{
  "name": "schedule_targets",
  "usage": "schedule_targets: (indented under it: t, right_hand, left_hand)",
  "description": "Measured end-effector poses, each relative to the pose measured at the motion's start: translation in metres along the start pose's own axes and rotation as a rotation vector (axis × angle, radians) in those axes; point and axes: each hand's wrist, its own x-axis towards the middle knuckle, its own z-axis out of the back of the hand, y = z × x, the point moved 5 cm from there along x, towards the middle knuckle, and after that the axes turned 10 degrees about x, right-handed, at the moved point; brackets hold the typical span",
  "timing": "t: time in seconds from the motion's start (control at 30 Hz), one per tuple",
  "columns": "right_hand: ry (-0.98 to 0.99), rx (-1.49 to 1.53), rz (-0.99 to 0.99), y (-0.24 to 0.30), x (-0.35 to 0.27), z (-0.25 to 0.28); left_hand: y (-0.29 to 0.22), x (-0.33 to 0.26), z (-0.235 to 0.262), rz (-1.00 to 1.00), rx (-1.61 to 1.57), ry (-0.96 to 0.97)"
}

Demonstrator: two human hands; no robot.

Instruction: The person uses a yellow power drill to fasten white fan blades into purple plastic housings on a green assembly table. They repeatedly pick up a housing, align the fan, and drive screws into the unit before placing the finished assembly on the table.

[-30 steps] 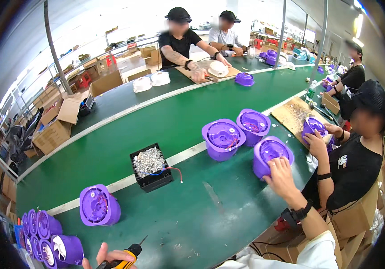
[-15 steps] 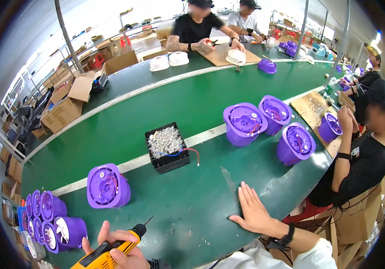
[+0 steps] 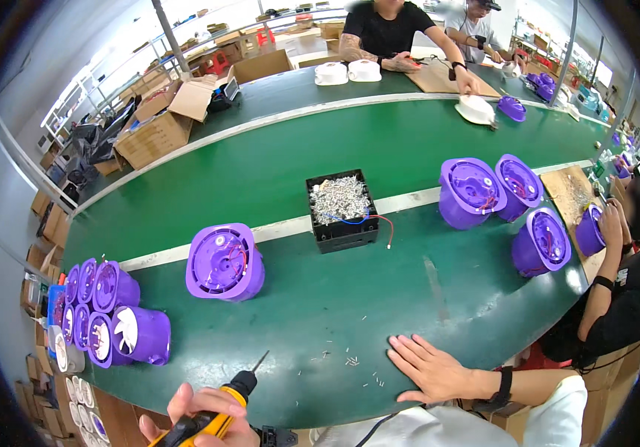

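Observation:
At the lower edge my left hand (image 3: 208, 406) is wrapped round a yellow and black power drill (image 3: 242, 383), whose thin bit points up and to the right over the table. My right hand (image 3: 432, 369) lies flat on the green table with its fingers stretched out, holding nothing. Several loose screws (image 3: 352, 361) are scattered between the two hands. Beyond them stands a purple housing (image 3: 225, 262), open side up, with red wires inside. A black box (image 3: 346, 237) heaped with small screws (image 3: 340, 199) is farther off; a red and blue wire lies over its edge.
Several purple housings (image 3: 145, 337) are grouped at the left edge, some holding white fan-like parts. More purple housings (image 3: 472, 195) stand at the right beside a wooden board (image 3: 569, 190) and a co-worker (image 3: 603, 290). Across the green belt (image 3: 275, 160), another person handles a white cover (image 3: 475, 110).
My view has shifted, so the table's things appear farther right or higher. My left hand still holds the drill and my right hand still lies flat. The far person's white cover is tilted differently.

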Motion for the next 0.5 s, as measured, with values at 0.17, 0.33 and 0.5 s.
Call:
schedule_targets:
  t: [0.17, 0.33, 0.5]
  right_hand:
    - [-0.023, 0.016, 0.175, 0.011, 0.059, -0.006]
    - [-0.121, -0.026, 0.22, 0.011, 0.122, -0.008]
    - [-0.252, -0.063, 0.006, -0.016, 0.145, 0.005]
  left_hand:
    - [-0.018, -0.008, 0.013, -0.111, -0.118, 0.039]
    - [-0.033, -0.017, 0.028, -0.196, -0.099, -0.006]
    - [-0.03, -0.013, 0.055, -0.108, 0.045, 0.467]
